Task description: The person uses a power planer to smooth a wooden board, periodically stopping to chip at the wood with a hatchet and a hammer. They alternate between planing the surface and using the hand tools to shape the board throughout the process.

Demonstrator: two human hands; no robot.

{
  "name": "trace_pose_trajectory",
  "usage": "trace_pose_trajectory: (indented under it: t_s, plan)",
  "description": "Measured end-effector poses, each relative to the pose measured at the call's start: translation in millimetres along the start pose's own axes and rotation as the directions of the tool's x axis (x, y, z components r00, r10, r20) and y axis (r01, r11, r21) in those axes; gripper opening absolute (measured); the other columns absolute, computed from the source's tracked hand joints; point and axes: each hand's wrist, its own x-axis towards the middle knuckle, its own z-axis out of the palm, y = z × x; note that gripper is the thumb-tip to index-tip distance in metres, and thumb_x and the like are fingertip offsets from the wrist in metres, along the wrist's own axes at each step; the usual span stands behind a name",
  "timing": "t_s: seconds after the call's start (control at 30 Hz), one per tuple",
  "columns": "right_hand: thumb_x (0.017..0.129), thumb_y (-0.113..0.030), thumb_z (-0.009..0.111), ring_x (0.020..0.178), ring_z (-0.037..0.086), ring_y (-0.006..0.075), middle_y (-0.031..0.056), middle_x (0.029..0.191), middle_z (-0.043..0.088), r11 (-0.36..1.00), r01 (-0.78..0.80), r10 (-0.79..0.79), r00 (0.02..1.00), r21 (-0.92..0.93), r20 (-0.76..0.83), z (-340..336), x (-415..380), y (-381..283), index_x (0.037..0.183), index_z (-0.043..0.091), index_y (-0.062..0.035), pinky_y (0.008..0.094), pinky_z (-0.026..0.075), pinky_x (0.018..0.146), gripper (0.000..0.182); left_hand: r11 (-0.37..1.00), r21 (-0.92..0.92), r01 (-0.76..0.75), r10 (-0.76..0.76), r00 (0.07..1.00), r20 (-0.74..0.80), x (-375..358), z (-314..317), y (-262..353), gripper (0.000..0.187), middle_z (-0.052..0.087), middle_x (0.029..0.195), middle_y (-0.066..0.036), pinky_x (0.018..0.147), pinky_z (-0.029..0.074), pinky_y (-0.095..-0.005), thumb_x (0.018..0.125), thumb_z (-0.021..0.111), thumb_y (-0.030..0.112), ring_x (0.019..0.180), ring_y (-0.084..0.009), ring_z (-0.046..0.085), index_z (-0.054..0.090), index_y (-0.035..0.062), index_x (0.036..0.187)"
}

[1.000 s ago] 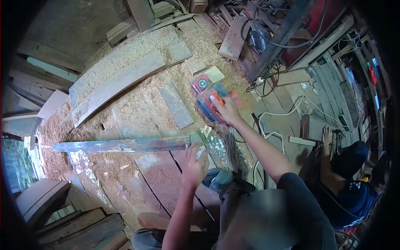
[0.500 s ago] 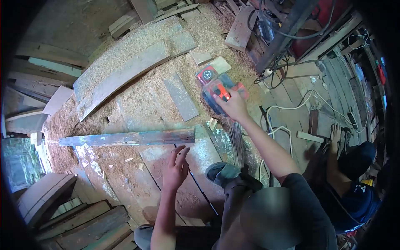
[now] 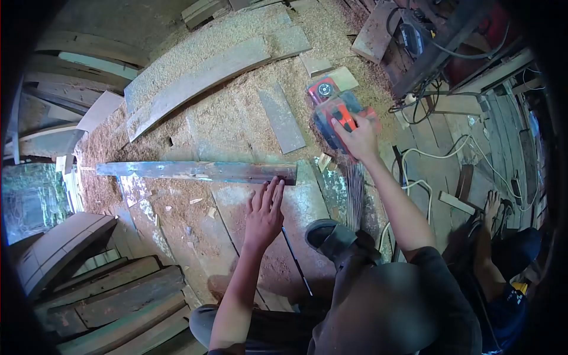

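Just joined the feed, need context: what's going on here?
A person's right hand grips a red-and-dark power tool amid wood shavings; whether it is running can't be told. The left hand is open, fingertips at one end of a long, paint-worn board. A curved plank lies beyond the board. Off to the right, another person's hand is beside some wood pieces.
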Motion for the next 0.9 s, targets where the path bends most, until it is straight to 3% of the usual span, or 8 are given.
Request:
trace_pose_trajectory:
  t_s: [0.1, 0.17, 0.43, 0.57, 0.63, 0.67, 0.83, 0.9]
  plan:
    - [0.08, -0.039, 0.071, 0.067, 0.066, 0.0325, 0.0146, 0.073, 0.068, 1.0, 0.001, -0.001, 1.0, -0.013, 0.0, -2.1, -0.3, -5.1, 0.096, 0.071, -0.0071, 0.0398, 0.051, 0.065, 0.036, 1.0, 0.028, 0.007, -0.008, 0.999, 0.037, 4.3, 0.1, 1.1, 0.075, 0.027, 0.157, -0.004, 0.112, 0.027, -0.0498, 0.082, 0.053, 0.008, 0.137, -0.0283, 0.037, 0.026, 0.0153, 0.152]
    - [0.084, -0.035, 0.071, 0.064, 0.063, 0.0239, 0.013, 0.072, 0.067, 0.999, -0.005, 0.005, 1.0, -0.046, 0.009, -4.0, -1.3, -9.8, 0.095, 0.07, -0.0016, 0.0358, 0.048, 0.064, 0.035, 0.999, 0.05, 0.011, -0.013, 0.998, 0.053, 5.9, 1.7, 1.1, 0.076, 0.025, 0.159, -0.002, 0.112, 0.027, -0.0505, 0.082, 0.054, 0.008, 0.137, -0.0296, 0.037, 0.025, 0.0167, 0.152]
    - [0.084, -0.034, 0.072, 0.066, 0.063, 0.0259, 0.0136, 0.073, 0.067, 0.997, 0.018, -0.019, 1.0, -0.078, -0.014, -0.9, -0.9, -5.6, 0.094, 0.07, -0.0004, 0.0361, 0.048, 0.065, 0.035, 0.999, 0.003, 0.035, -0.035, 0.999, 0.042, -2.6, 9.1, 10.6, 0.078, 0.024, 0.158, -0.005, 0.11, 0.028, -0.0551, 0.079, 0.055, 0.004, 0.142, -0.0346, 0.027, 0.028, 0.021, 0.151]
    - [0.084, -0.031, 0.072, 0.066, 0.063, 0.0245, 0.0135, 0.073, 0.066, 1.0, -0.004, 0.004, 1.0, -0.007, -0.003, -0.2, -1.1, -5.9, 0.095, 0.069, 0.0001, 0.0357, 0.048, 0.066, 0.033, 0.999, -0.027, 0.024, -0.023, 0.999, 0.033, -4.8, 16.8, 11.6, 0.079, 0.019, 0.16, -0.002, 0.107, 0.026, -0.0635, 0.08, 0.059, 0.008, 0.144, -0.0397, 0.02, 0.029, 0.0246, 0.15]
    - [0.082, -0.036, 0.072, 0.069, 0.064, 0.0314, 0.0168, 0.074, 0.066, 1.0, -0.021, 0.021, 1.0, -0.005, 0.009, -2.9, -1.2, -9.0, 0.096, 0.069, -0.0023, 0.0393, 0.048, 0.066, 0.037, 1.0, -0.025, 0.004, -0.003, 1.0, 0.008, -4.2, 17.6, 14.6, 0.08, 0.017, 0.161, -0.001, 0.107, 0.026, -0.0644, 0.079, 0.06, 0.008, 0.144, -0.0411, 0.019, 0.029, 0.0254, 0.15]
    - [0.083, -0.035, 0.072, 0.067, 0.063, 0.0295, 0.0149, 0.072, 0.065, 0.999, -0.009, 0.009, 1.0, 0.043, 0.008, -1.0, -0.4, -7.2, 0.094, 0.069, -0.0015, 0.0383, 0.047, 0.065, 0.036, 0.999, -0.032, 0.006, -0.006, 1.0, 0.007, -4.1, 16.7, 16.2, 0.08, 0.017, 0.16, -0.001, 0.107, 0.025, -0.0645, 0.078, 0.06, 0.007, 0.143, -0.0419, 0.019, 0.029, 0.025, 0.15]
    - [0.082, -0.034, 0.073, 0.065, 0.063, 0.0268, 0.0139, 0.071, 0.065, 0.999, 0.03, -0.03, 1.0, -0.013, 0.004, 0.6, 0.9, -3.1, 0.093, 0.069, -0.0002, 0.0374, 0.047, 0.063, 0.036, 0.999, -0.052, 0.017, -0.018, 0.999, -0.036, -4.9, 17.4, 8.3, 0.078, 0.024, 0.157, -0.002, 0.108, 0.025, -0.0621, 0.079, 0.06, 0.008, 0.143, -0.0378, 0.021, 0.031, 0.0234, 0.15]
    - [0.082, -0.033, 0.074, 0.063, 0.062, 0.0258, 0.0137, 0.071, 0.066, 0.997, -0.065, 0.064, 0.998, 0.041, 0.009, -0.6, -0.9, -9.6, 0.094, 0.069, -0.0001, 0.0368, 0.046, 0.061, 0.035, 0.999, -0.046, 0.006, -0.008, 0.999, -0.044, -4.0, 15.9, 3.6, 0.074, 0.031, 0.154, -0.002, 0.108, 0.024, -0.0604, 0.08, 0.059, 0.011, 0.142, -0.0321, 0.025, 0.033, 0.0204, 0.149]
